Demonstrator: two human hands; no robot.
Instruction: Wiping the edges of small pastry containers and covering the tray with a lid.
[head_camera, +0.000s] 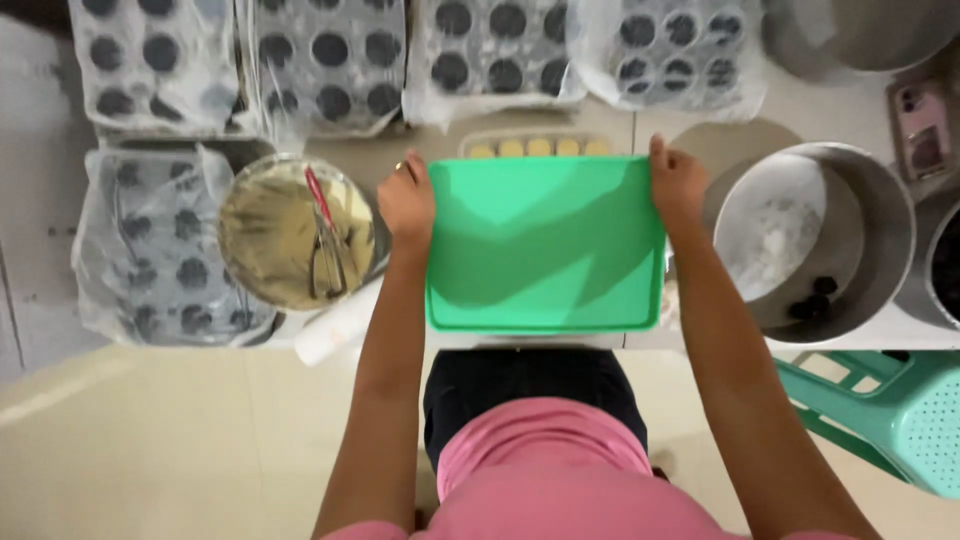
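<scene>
The person stands at the edge of the worktop (800, 110) with a green tray (545, 245) held flat in front of them, one hand on each side. The left hand (407, 203) is closed over the tray's left edge near its far corner, and the right hand (677, 183) is closed over the right edge at about the same height, thumb on top. The tray sits level above the near edge of the worktop, directly over the person's lap (its top face is bare and catches the shadow of the arms).

Just beyond the tray's far edge a row of pale yellow cakes (540, 147) peeks out, mostly hidden by the tray. To the left of the left hand stands a glass bowl of pale batter (270, 235) with a whisk (325, 245) leaning in it, its handle red. Beside that bowl, near the worktop's edge, lies a white roll (335, 322).

To the right of the right hand is a large metal bowl (880, 230) with white powder and a few dark pieces inside. Along the back and far left are several moulded trays with dark round cups (330, 50), all wrapped in clear plastic. A green plastic stool (900, 415) stands on the floor at the lower right.
</scene>
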